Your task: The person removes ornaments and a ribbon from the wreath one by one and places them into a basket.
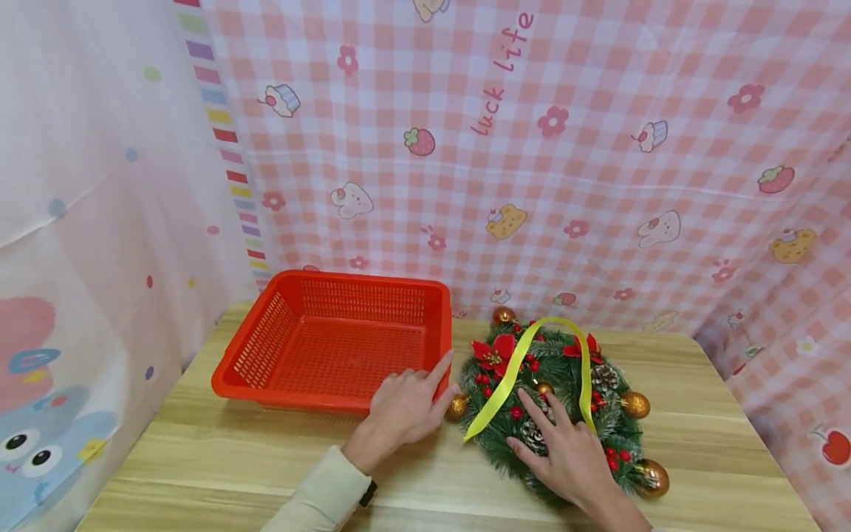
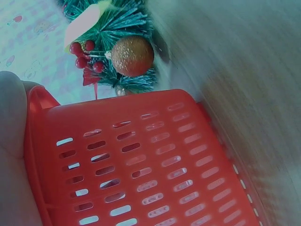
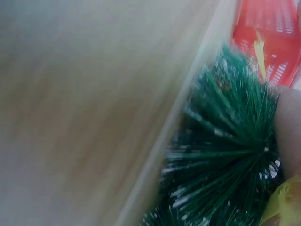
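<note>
A red plastic basket (image 1: pixel 352 355) with slotted walls stands at the left of the table. My left hand (image 1: pixel 405 410) lies at its near right corner, index finger straight along the right rim and thumb pointing forward on the outer side. The left wrist view shows that hand against the rim beside the slotted wall (image 2: pixel 136 155). Right of the basket lies a green Christmas wreath (image 1: pixel 492 443) with pinecones, red berries, red flowers and gold baubles. Over it rests my right hand (image 1: pixel 572 454), fingers spread. A yellow ribbon (image 1: pixel 505 388) loops up from the wreath.
Both things stand on a wooden table (image 1: pixel 219 473). Behind it hangs a pink checked curtain (image 1: pixel 412 199), with a white patterned cloth (image 1: pixel 113 244) along the left side. A gold bauble (image 1: pixel 457 407) sits between basket and wreath.
</note>
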### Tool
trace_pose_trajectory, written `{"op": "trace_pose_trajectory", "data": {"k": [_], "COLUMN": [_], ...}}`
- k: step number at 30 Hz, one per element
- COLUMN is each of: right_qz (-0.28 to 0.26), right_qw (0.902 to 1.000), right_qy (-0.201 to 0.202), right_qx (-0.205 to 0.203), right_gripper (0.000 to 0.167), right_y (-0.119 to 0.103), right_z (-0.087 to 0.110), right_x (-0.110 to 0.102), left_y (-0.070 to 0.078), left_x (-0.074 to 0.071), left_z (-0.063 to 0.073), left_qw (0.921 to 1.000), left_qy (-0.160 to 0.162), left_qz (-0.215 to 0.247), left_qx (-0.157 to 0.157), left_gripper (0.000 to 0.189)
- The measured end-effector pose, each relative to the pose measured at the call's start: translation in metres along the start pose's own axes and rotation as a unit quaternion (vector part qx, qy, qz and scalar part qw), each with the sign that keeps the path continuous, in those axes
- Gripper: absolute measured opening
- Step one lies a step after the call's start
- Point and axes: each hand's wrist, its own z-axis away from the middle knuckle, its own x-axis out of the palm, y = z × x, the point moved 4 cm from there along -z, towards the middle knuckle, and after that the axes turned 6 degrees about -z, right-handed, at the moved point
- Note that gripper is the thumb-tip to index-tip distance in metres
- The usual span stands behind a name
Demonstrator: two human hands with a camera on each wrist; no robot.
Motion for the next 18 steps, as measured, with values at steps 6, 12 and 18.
{"op": "trace_pose_trajectory", "data": {"k": [6, 12, 18], "right_qz": [-0.001, -0.012, -0.012], "right_qw": [0.9992, 0.9959, 0.995], "right_qy": [-0.009, -0.023, -0.03], "right_qx": [-0.04, -0.087, -0.094], "right_gripper": [0.074, 0.073, 0.076], "right_y": [0.013, 0.028, 0.031], "right_z": [0.005, 0.008, 0.01], "right_x": [-0.004, -0.01, -0.019], "left_y": [0.0, 0.0, -0.001], "left_x": [0.0, 0.0, 0.001], "left_z": [0.0, 0.0, -0.001], "left_qw": [1.0, 1.0, 0.9998], "left_qy": [0.002, 0.007, 0.02], "left_qz": [-0.006, -0.007, 0.0], "left_qx": [0.001, -0.001, 0.002], "left_gripper": [0.059, 0.059, 0.058]}}
